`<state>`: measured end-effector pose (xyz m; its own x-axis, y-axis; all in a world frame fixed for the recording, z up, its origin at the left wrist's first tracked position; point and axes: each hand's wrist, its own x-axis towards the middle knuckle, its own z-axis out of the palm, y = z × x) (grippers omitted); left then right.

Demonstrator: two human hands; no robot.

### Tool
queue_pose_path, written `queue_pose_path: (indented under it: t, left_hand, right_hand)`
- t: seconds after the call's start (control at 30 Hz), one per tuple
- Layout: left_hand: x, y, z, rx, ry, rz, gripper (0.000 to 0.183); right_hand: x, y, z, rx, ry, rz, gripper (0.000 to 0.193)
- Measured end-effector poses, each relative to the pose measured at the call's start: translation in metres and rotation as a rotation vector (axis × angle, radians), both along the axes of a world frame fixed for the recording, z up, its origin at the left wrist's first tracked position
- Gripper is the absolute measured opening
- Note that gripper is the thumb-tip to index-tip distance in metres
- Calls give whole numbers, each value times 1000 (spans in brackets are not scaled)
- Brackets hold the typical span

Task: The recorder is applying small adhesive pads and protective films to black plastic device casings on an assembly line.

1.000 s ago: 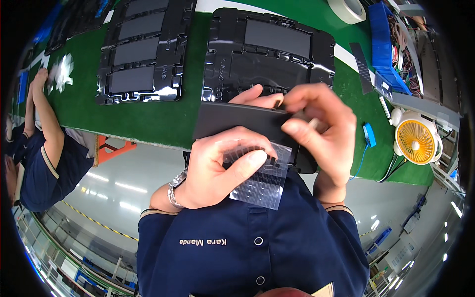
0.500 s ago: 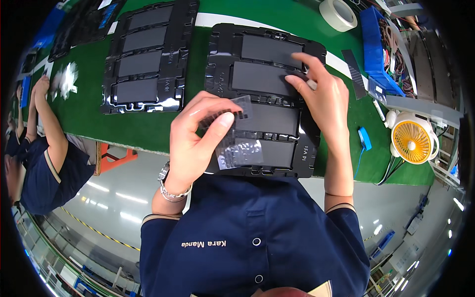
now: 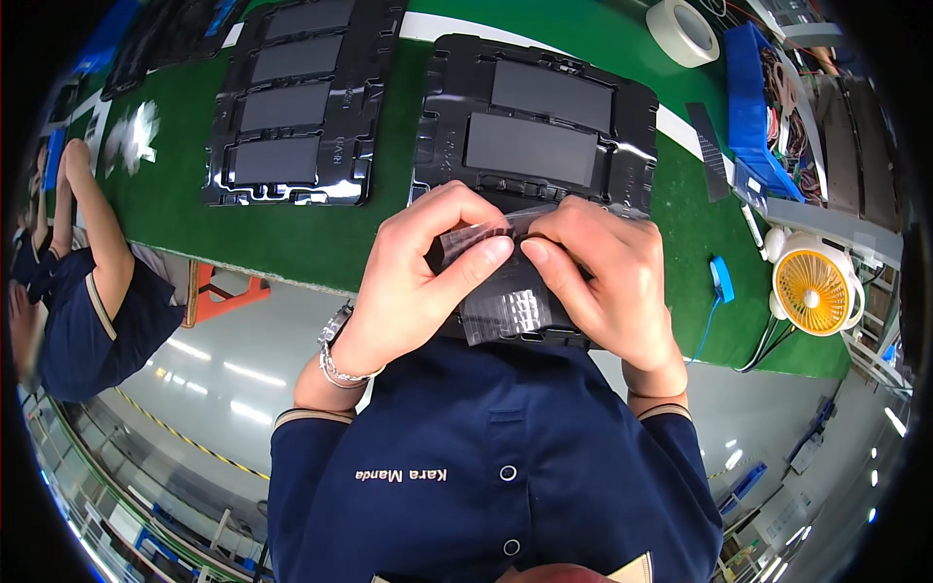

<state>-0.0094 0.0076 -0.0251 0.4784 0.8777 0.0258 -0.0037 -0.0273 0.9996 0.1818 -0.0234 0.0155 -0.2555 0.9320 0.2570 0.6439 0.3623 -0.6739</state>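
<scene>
Both hands meet over the near edge of the green tabletop (image 3: pixel 321 243), just above the nearest end of a black moulded tray (image 3: pixel 442 107) that holds dark rectangular panels. The left hand (image 3: pixel 418 272) and the right hand (image 3: pixel 603 282) together pinch a clear plastic film (image 3: pixel 505 311) between thumb and fingertips, closed on its upper edge, so that the sheet hangs down over the tray's near end. A patch of small pale dots shows on the lower part of the film. A metal bracelet (image 3: pixel 335 355) sits on the left wrist.

2 panels lie uncovered in the tray's far compartments; the near compartments are hidden by the hands. A 2nd black tray (image 3: pixel 219 146) with 3 visible panels lies beside it toward the left, apart from it. At the far right corner a roll of pale tape (image 3: pixel 685 29) rests near a blue bin (image 3: pixel 753 107). A small yellow fan (image 3: pixel 812 287) stands off the right edge, and a blue clip (image 3: pixel 721 279) with a cable sits just beside it on the green surface. Another person in a dark blue shirt (image 3: pixel 83 311) is at the left edge.
</scene>
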Motion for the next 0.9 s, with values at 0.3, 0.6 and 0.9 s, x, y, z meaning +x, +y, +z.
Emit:
queue_pose_path:
  t: [0.3,0.6,0.9]
  left_hand:
    - [-3,2,6,197,80,-63,14]
    - [0,1,7,249,58,-22,11]
    - [3,-2,5,269,69,-9,11]
  right_hand:
    - [-3,-5,1,-21,-81,-18,9]
    - [-6,-5,3,-3,-71,-39,10]
    - [-10,-8,1,-1,-66,-84,12]
